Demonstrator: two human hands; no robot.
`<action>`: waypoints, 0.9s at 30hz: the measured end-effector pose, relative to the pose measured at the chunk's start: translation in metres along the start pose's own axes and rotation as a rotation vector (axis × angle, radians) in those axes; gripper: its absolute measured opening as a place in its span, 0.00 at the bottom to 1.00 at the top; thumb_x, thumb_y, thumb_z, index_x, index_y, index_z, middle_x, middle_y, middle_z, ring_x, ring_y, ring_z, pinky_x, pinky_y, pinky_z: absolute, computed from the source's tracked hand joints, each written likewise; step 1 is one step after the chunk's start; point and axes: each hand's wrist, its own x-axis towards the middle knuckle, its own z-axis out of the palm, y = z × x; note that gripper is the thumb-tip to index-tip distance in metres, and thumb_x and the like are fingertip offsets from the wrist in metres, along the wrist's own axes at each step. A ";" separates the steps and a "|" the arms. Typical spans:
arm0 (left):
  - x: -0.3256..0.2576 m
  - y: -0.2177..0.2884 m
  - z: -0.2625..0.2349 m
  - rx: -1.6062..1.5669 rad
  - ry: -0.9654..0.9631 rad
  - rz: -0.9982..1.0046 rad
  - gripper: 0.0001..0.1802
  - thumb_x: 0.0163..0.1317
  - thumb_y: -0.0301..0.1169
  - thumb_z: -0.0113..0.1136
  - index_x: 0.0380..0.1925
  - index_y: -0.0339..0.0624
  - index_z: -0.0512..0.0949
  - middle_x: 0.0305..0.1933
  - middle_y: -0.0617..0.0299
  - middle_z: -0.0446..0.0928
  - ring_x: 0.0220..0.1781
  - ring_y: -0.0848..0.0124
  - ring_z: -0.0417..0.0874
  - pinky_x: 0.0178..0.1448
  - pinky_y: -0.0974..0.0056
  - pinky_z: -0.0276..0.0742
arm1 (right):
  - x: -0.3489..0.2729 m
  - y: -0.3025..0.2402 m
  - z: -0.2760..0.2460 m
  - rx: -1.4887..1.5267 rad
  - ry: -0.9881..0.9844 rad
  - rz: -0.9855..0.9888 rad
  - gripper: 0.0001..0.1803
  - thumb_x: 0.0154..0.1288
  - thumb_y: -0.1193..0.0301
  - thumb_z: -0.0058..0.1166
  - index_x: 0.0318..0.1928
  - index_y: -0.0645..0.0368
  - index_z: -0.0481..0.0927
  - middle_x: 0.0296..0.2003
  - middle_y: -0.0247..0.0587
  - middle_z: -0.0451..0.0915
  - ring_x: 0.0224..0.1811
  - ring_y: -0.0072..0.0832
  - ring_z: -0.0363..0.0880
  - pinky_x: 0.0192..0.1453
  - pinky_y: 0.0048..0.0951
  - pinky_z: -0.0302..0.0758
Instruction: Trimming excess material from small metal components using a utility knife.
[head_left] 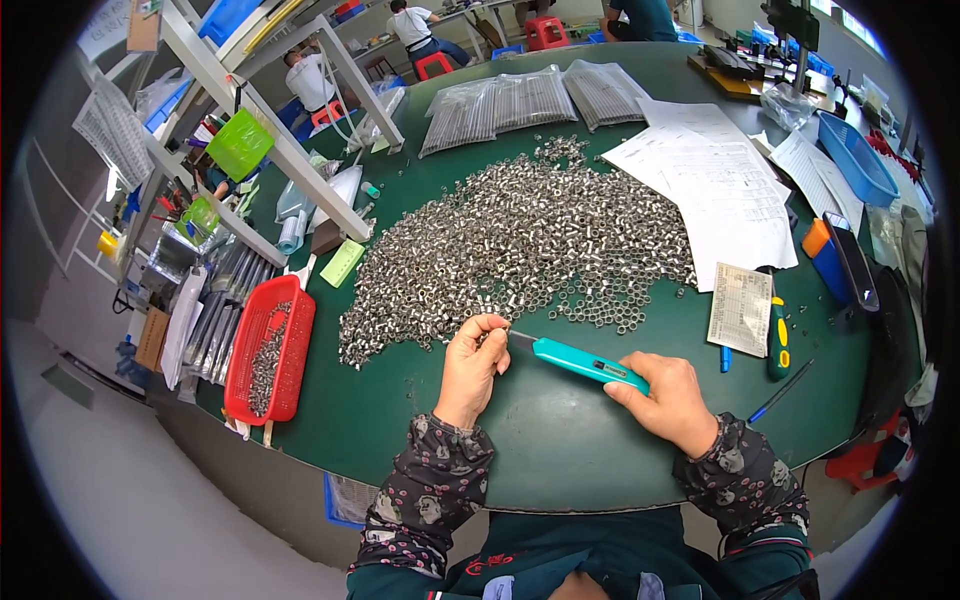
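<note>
Currently, both hands are at work on the near side of the heap of metal rings, taken as landmark. Right hand is wrapped round the rear of a teal tool; left hand pinches a small piece at the tool's thin metal tip. Piece is probably a ring like those in the heap; fingertips cover most of it, so not confirmed. Tool lies aslant over the green bench, near the heap's front edge.

Technique (judgement): pinch the piece firmly, fingertips kept out of line with the tip; use short, light strokes from the right wrist. Turning the piece in the left fingers should serve better than pressing harder. Any slip would likely run toward the left fingertips.

Containers: red perforated basket left of the heap, with loose small metal parts inside. Clear plastic bags beyond the heap, packed with slender rods or tubes side by side. Blue tray well right of the heap, past the papers; contents, if any, cannot be told.
</note>
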 end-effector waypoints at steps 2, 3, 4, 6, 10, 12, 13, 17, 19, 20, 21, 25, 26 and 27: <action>0.000 -0.001 -0.001 0.000 0.002 -0.007 0.05 0.59 0.25 0.50 0.35 0.36 0.70 0.21 0.70 0.63 0.19 0.83 0.60 0.23 0.77 0.61 | 0.001 0.003 0.001 0.036 -0.018 -0.008 0.14 0.48 0.64 0.57 0.28 0.64 0.76 0.19 0.48 0.73 0.22 0.41 0.73 0.25 0.34 0.67; 0.000 -0.001 -0.002 -0.002 -0.021 -0.011 0.06 0.59 0.26 0.50 0.35 0.36 0.70 0.21 0.69 0.63 0.19 0.83 0.61 0.23 0.77 0.61 | 0.002 0.004 0.000 0.045 -0.058 0.037 0.14 0.49 0.63 0.56 0.28 0.62 0.75 0.20 0.46 0.73 0.22 0.42 0.73 0.25 0.35 0.67; 0.000 -0.001 -0.002 -0.005 -0.045 -0.015 0.06 0.59 0.27 0.50 0.35 0.36 0.70 0.22 0.69 0.64 0.20 0.83 0.61 0.23 0.76 0.61 | 0.002 0.004 -0.001 0.053 -0.096 0.083 0.14 0.51 0.61 0.54 0.28 0.60 0.75 0.20 0.45 0.74 0.21 0.42 0.72 0.25 0.37 0.67; 0.000 -0.001 -0.001 -0.088 -0.037 -0.066 0.06 0.60 0.28 0.49 0.34 0.37 0.70 0.23 0.68 0.64 0.20 0.82 0.61 0.23 0.76 0.61 | 0.000 0.001 0.001 -0.030 0.033 -0.035 0.13 0.50 0.63 0.55 0.29 0.60 0.74 0.21 0.45 0.73 0.22 0.42 0.72 0.25 0.36 0.67; 0.000 -0.002 -0.007 -0.300 -0.042 -0.193 0.09 0.62 0.34 0.46 0.33 0.39 0.69 0.26 0.65 0.65 0.22 0.80 0.60 0.22 0.76 0.59 | 0.003 0.001 -0.002 -0.131 0.237 -0.177 0.12 0.48 0.66 0.57 0.30 0.60 0.73 0.22 0.43 0.72 0.23 0.40 0.72 0.25 0.35 0.66; 0.001 -0.001 -0.009 -0.344 -0.053 -0.215 0.11 0.63 0.36 0.44 0.31 0.40 0.69 0.27 0.65 0.64 0.22 0.80 0.60 0.22 0.76 0.57 | 0.004 0.000 -0.003 -0.167 0.225 -0.179 0.12 0.47 0.67 0.57 0.30 0.59 0.73 0.21 0.42 0.71 0.22 0.39 0.71 0.24 0.35 0.65; 0.001 -0.001 -0.010 -0.391 -0.052 -0.231 0.10 0.63 0.35 0.44 0.31 0.40 0.68 0.27 0.64 0.64 0.21 0.80 0.60 0.22 0.76 0.57 | 0.004 -0.003 -0.004 -0.208 0.246 -0.186 0.12 0.47 0.67 0.57 0.30 0.59 0.73 0.21 0.41 0.70 0.23 0.39 0.71 0.24 0.35 0.65; 0.001 0.001 -0.012 -0.498 -0.010 -0.275 0.08 0.63 0.33 0.44 0.31 0.41 0.68 0.28 0.63 0.64 0.20 0.80 0.60 0.21 0.76 0.56 | 0.004 -0.004 -0.007 -0.400 0.135 -0.185 0.12 0.45 0.67 0.58 0.30 0.58 0.73 0.20 0.41 0.68 0.24 0.37 0.71 0.24 0.36 0.65; 0.000 0.003 -0.010 -0.502 0.001 -0.277 0.07 0.63 0.32 0.44 0.31 0.41 0.68 0.27 0.63 0.65 0.20 0.80 0.59 0.20 0.77 0.56 | 0.003 0.000 -0.005 -0.375 0.109 -0.151 0.12 0.46 0.67 0.57 0.30 0.59 0.74 0.21 0.41 0.69 0.24 0.38 0.71 0.25 0.36 0.65; 0.000 0.003 -0.009 -0.505 0.012 -0.281 0.06 0.63 0.31 0.44 0.32 0.41 0.68 0.27 0.63 0.65 0.19 0.81 0.59 0.20 0.77 0.56 | 0.002 0.001 -0.005 -0.349 0.086 -0.117 0.12 0.46 0.66 0.57 0.31 0.59 0.74 0.21 0.42 0.71 0.24 0.39 0.72 0.25 0.37 0.66; 0.001 0.003 -0.009 -0.506 0.011 -0.282 0.06 0.63 0.31 0.44 0.32 0.41 0.68 0.27 0.63 0.65 0.19 0.81 0.59 0.20 0.77 0.56 | 0.002 0.001 -0.005 -0.351 0.085 -0.115 0.12 0.46 0.66 0.57 0.31 0.59 0.74 0.21 0.42 0.71 0.24 0.39 0.72 0.25 0.37 0.66; -0.001 0.001 -0.009 -0.429 0.022 -0.268 0.06 0.62 0.31 0.45 0.31 0.42 0.69 0.26 0.64 0.65 0.18 0.82 0.58 0.18 0.79 0.54 | 0.004 0.000 -0.006 -0.043 0.014 0.001 0.13 0.48 0.63 0.56 0.31 0.60 0.75 0.22 0.45 0.74 0.24 0.41 0.74 0.27 0.36 0.68; -0.001 0.001 -0.009 -0.382 0.038 -0.265 0.06 0.62 0.31 0.45 0.30 0.42 0.69 0.25 0.64 0.66 0.18 0.83 0.58 0.18 0.79 0.54 | 0.004 0.001 -0.005 0.005 -0.028 0.028 0.14 0.49 0.62 0.55 0.31 0.60 0.75 0.23 0.47 0.75 0.24 0.42 0.74 0.27 0.36 0.68; -0.001 0.001 -0.009 -0.382 0.039 -0.266 0.06 0.62 0.31 0.45 0.30 0.42 0.69 0.25 0.64 0.66 0.18 0.83 0.58 0.18 0.79 0.54 | 0.005 0.002 -0.004 0.006 -0.028 0.030 0.14 0.49 0.62 0.55 0.31 0.60 0.75 0.23 0.47 0.75 0.24 0.42 0.74 0.27 0.36 0.68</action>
